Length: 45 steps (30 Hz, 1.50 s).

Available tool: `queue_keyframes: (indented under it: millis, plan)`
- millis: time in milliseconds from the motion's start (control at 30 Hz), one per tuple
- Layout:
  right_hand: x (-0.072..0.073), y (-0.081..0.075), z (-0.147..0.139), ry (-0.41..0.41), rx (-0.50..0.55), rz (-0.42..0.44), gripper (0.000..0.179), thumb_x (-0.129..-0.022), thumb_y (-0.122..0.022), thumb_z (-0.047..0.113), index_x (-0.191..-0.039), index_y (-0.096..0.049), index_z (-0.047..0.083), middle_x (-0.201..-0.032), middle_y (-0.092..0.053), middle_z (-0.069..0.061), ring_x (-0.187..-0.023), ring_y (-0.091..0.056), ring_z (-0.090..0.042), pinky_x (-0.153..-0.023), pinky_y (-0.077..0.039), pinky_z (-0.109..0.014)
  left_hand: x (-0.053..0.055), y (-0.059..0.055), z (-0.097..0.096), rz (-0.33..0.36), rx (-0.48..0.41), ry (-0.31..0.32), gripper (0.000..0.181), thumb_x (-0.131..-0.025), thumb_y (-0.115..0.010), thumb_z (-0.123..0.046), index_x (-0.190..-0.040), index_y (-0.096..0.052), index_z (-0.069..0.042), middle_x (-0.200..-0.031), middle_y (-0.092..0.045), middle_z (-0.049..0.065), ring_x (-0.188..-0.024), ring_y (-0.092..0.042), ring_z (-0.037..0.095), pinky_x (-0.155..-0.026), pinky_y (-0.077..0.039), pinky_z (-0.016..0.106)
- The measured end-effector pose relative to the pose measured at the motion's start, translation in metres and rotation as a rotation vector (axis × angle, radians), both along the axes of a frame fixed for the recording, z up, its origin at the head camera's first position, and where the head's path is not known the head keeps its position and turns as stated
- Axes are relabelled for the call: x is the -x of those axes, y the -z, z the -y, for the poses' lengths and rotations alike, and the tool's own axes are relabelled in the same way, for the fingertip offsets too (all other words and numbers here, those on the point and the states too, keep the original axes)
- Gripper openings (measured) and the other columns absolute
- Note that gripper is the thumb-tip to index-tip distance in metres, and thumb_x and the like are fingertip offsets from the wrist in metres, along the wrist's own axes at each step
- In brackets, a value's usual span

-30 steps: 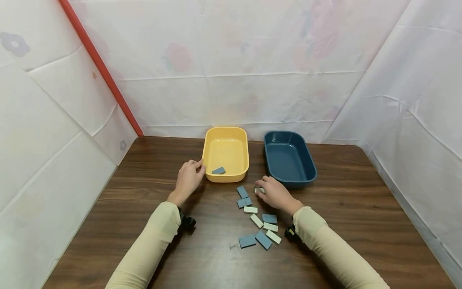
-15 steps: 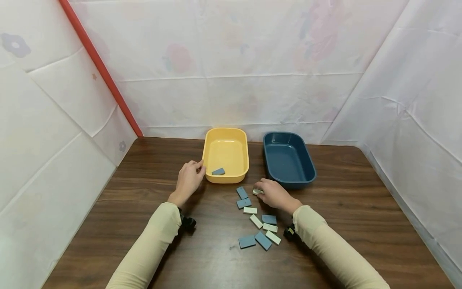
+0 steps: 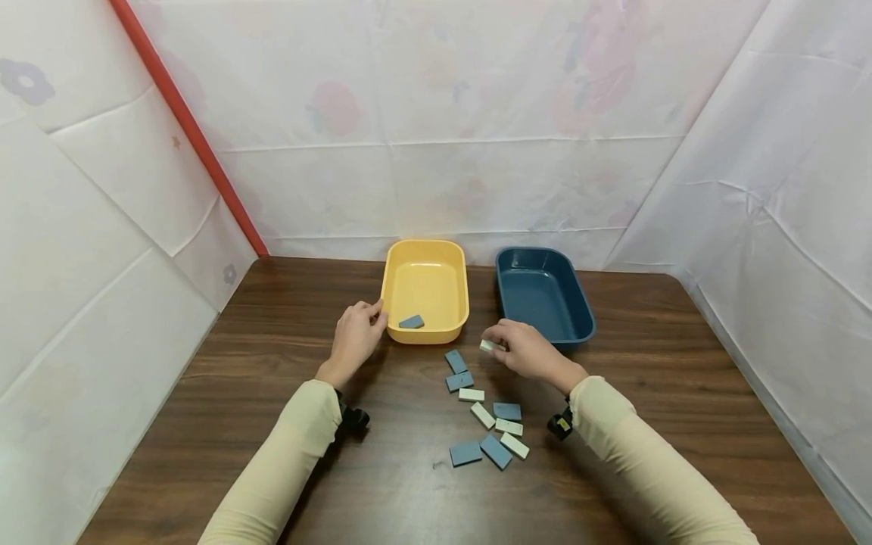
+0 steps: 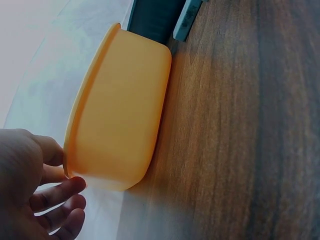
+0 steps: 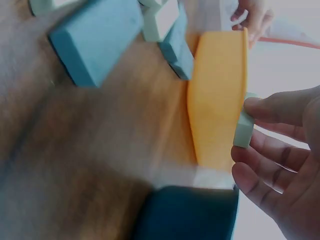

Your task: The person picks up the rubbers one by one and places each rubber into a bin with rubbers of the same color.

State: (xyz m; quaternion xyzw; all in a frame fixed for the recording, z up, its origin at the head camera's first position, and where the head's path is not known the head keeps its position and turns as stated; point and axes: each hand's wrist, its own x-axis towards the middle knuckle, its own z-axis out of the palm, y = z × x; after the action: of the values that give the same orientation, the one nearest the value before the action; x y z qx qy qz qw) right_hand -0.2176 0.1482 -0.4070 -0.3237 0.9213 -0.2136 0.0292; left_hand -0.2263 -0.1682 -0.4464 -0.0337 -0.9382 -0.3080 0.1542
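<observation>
At its front left corner, the yellow tray (image 3: pixel 439 288) has its rim pinched by my left hand (image 3: pixel 357 334). The left wrist view shows the thumb and fingers at that rim (image 4: pixel 70 125). One blue-grey block (image 3: pixel 412 322) lies inside the tray near the front. My right hand (image 3: pixel 530 352) pinches a small pale green block (image 5: pixel 244 127) between thumb and fingers, raised over the table between the two trays. Below, several blue-grey blocks (image 3: pixel 466 454) and pale green blocks (image 3: pixel 482 415) lie scattered flat on the wood.
A dark blue tray (image 3: pixel 545 295) stands right of the yellow one, close to my right hand. Both trays are at the back of the dark wooden table (image 3: pixel 272 469). White patterned sheeting (image 3: pixel 436 182) rises behind and on both sides, with a red strip (image 3: pixel 191 125) at left.
My right hand has lifted the pale green block from the table and moved slightly up and back with it. My left hand stays at the yellow tray's rim.
</observation>
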Motion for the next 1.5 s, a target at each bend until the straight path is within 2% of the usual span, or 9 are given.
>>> queue_keyframes:
  millis: [233,500,733,900,1000,1267,1500]
  plan:
    - [0.010,-0.010,-0.012,0.027,0.008,-0.028,0.025,-0.091,-0.067,0.012,-0.115,-0.068,0.006,-0.097,-0.064,-0.003,-0.085,-0.062,-0.017,-0.073,-0.052,-0.034,0.000,0.002,0.001,0.001,0.006,-0.005,0.036,-0.097,-0.059,-0.019,-0.128,-0.063,-0.002,-0.104,-0.067,0.017,-0.088,-0.057,0.032,-0.075,-0.046,0.041]
    - [0.028,-0.010,-0.030,0.088,0.021,-0.046,0.026,-0.091,-0.067,0.012,-0.116,-0.068,0.003,-0.096,-0.065,-0.007,-0.083,-0.060,-0.019,-0.073,-0.052,-0.037,-0.003,0.000,0.001,0.021,-0.009,-0.015,0.036,-0.096,-0.060,-0.018,-0.128,-0.063,-0.001,-0.106,-0.067,0.018,-0.091,-0.058,0.033,-0.077,-0.046,0.043]
    - [0.042,-0.007,-0.044,0.136,0.001,-0.004,0.028,-0.092,-0.066,0.010,-0.118,-0.067,0.002,-0.097,-0.065,-0.011,-0.085,-0.062,-0.022,-0.074,-0.052,-0.039,-0.004,0.001,0.002,0.012,-0.018,-0.024,0.036,-0.096,-0.060,-0.019,-0.128,-0.063,-0.002,-0.106,-0.067,0.017,-0.092,-0.058,0.033,-0.078,-0.047,0.044]
    - [0.052,0.000,-0.054,0.158,-0.009,0.025,0.026,-0.091,-0.064,0.007,-0.116,-0.068,0.001,-0.096,-0.066,-0.013,-0.084,-0.062,-0.024,-0.072,-0.052,-0.040,-0.003,0.003,0.002,-0.010,-0.026,-0.020,0.036,-0.096,-0.060,-0.019,-0.127,-0.064,-0.002,-0.103,-0.067,0.016,-0.090,-0.058,0.031,-0.076,-0.046,0.042]
    - [0.059,0.004,-0.059,0.165,-0.033,0.078,0.025,-0.090,-0.063,0.004,-0.114,-0.068,0.001,-0.097,-0.067,-0.014,-0.085,-0.063,-0.025,-0.072,-0.053,-0.040,-0.002,0.005,0.002,-0.012,-0.021,-0.014,0.036,-0.096,-0.059,-0.019,-0.128,-0.063,-0.002,-0.102,-0.067,0.015,-0.088,-0.058,0.030,-0.074,-0.046,0.041]
    - [0.078,0.006,-0.063,0.161,-0.165,0.264,0.025,-0.088,-0.062,0.002,-0.112,-0.068,0.000,-0.109,-0.069,-0.022,-0.101,-0.065,-0.034,-0.085,-0.054,-0.046,-0.004,0.005,0.000,-0.010,-0.029,-0.013,0.036,-0.097,-0.059,-0.018,-0.128,-0.063,-0.002,-0.102,-0.067,0.015,-0.088,-0.058,0.030,-0.074,-0.046,0.041]
    - [0.083,0.011,-0.062,0.140,-0.216,0.320,0.019,-0.086,-0.061,-0.002,-0.103,-0.070,0.002,-0.102,-0.070,-0.015,-0.085,-0.062,-0.023,-0.071,-0.051,-0.035,-0.007,0.004,-0.001,-0.004,-0.038,-0.011,0.036,-0.096,-0.060,-0.017,-0.128,-0.063,-0.002,-0.103,-0.067,0.016,-0.089,-0.058,0.031,-0.076,-0.047,0.042]
